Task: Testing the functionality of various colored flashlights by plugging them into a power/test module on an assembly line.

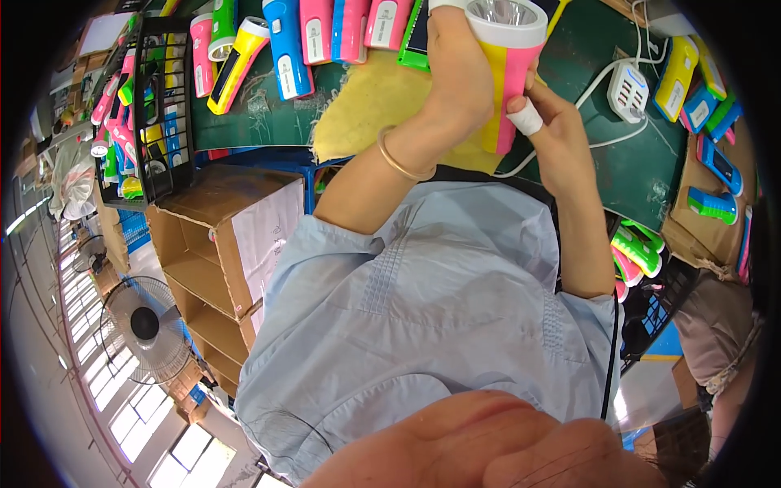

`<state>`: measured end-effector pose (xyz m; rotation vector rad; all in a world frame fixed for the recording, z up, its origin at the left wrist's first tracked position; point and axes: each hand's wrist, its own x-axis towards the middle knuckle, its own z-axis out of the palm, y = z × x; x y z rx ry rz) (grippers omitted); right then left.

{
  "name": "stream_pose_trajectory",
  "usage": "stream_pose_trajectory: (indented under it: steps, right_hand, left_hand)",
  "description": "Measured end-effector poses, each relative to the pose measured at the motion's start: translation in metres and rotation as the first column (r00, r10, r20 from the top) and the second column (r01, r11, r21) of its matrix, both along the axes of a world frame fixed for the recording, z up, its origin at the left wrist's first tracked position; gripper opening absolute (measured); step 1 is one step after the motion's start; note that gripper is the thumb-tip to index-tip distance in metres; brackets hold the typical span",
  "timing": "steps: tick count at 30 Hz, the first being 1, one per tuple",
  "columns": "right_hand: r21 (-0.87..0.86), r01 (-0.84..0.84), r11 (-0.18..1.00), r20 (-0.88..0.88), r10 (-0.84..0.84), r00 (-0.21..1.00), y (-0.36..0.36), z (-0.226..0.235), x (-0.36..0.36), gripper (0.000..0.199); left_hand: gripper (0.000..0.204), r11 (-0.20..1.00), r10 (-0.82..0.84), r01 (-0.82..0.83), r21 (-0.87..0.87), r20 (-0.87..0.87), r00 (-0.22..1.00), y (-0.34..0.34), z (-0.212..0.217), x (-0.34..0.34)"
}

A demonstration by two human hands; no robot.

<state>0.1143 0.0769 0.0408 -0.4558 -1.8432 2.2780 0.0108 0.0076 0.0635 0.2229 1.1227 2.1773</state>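
Both hands on pink-yellow flashlight (pixel 511 61) above green bench (pixel 618 154).
Left hand (pixel 460 77) and right hand (pixel 553 122) both grasping it; more flashlights (pixel 309 37) along far edge, white charger (pixel 628 89) near right edge, cardboard boxes (pixel 215 244) and fan (pixel 142 325) on floor.

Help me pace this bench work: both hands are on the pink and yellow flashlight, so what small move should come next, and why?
Probably tilt the pink and yellow flashlight so its lens faces the eyes. The left hand grips its head, the right hand steadies the body, and the lens points away toward the green bench.
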Motion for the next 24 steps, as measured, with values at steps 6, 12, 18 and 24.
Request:
stream_pose_trajectory:
  steps: [6,12,18,24]
  right_hand:
    - [0.143,-0.058,0.988,0.065,0.049,0.997,0.011,-0.008,0.017,0.051]
    - [0.056,0.719,0.693,-0.104,-0.712,0.695,0.131,0.014,0.066,0.048]
    - [0.174,0.890,0.421,-0.147,-0.882,0.447,0.289,-0.019,0.134,0.034]
    - [0.923,0.351,-0.155,-0.253,-0.934,0.254,0.234,0.014,0.093,0.035]
  left_hand:
    - [0.058,0.948,-0.284,0.259,0.187,0.121,0.951,-0.002,0.016,-0.020]
    - [0.035,0.759,0.099,-0.650,-0.026,-0.983,0.156,-0.025,0.005,-0.202]
    - [0.050,-0.081,-0.721,-0.925,-0.370,-0.619,0.311,-0.095,-0.058,-0.400]
    - [0.046,0.023,-0.631,-0.908,-0.418,-0.710,0.311,-0.077,-0.072,-0.431]
